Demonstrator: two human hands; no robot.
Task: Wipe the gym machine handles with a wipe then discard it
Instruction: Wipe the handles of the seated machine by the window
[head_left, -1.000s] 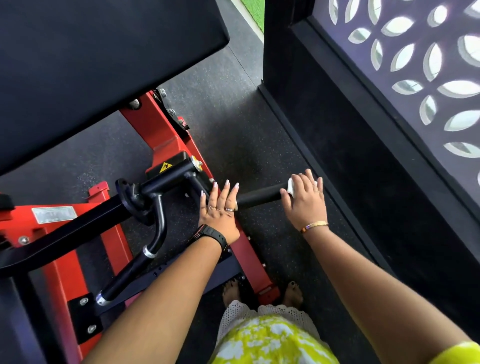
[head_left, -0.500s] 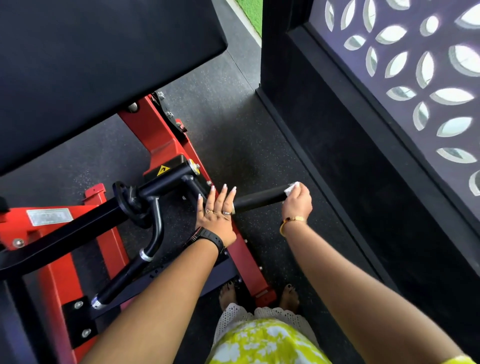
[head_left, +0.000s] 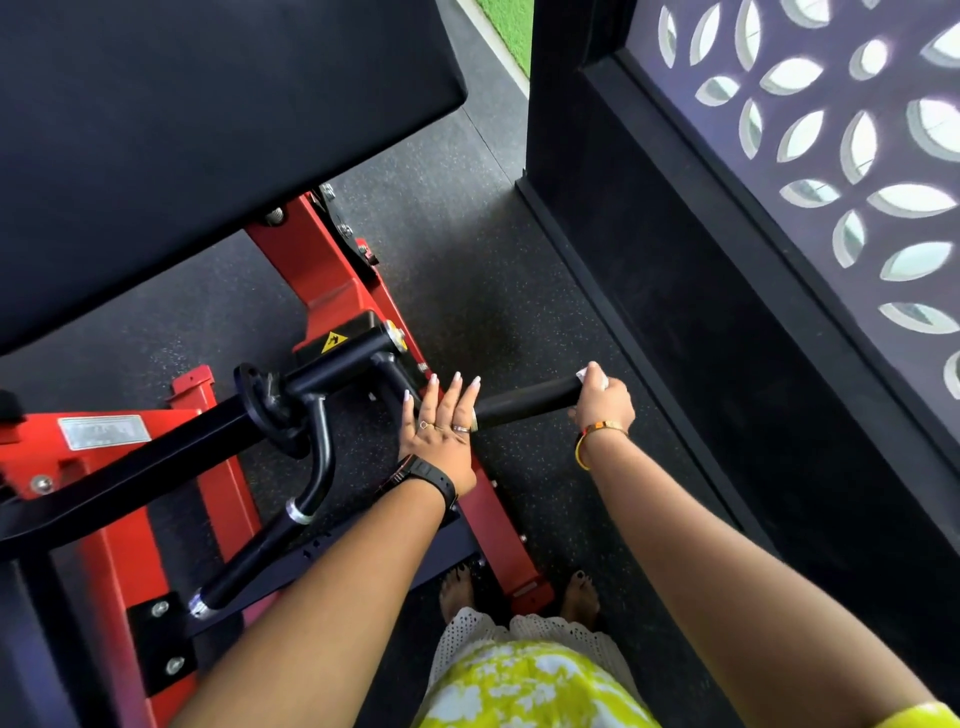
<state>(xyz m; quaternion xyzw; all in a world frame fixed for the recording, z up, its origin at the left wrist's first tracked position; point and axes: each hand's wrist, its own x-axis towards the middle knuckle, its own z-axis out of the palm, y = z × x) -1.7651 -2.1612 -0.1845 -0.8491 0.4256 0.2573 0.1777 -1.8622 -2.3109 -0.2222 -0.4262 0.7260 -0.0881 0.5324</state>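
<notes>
A black padded handle (head_left: 524, 401) sticks out to the right from the red gym machine (head_left: 332, 280). My right hand (head_left: 602, 405) is closed around the handle's outer end, with a white wipe (head_left: 589, 375) pressed between the fingers and the grip; only a small corner of the wipe shows. My left hand (head_left: 441, 426) lies flat with straight fingers over the inner end of the same handle, where it meets the black bar. A second black handle (head_left: 260, 551) angles down to the lower left, untouched.
A large black pad (head_left: 182, 130) overhangs the machine at the upper left. A dark wall base (head_left: 675, 322) with a patterned screen (head_left: 831, 156) runs along the right. My bare feet (head_left: 579, 597) stand on the speckled black floor beside the red frame foot.
My right hand with the wipe has slid outward along the handle to its tip and turned, fingers now curled over the end. My left hand has stayed in place.
</notes>
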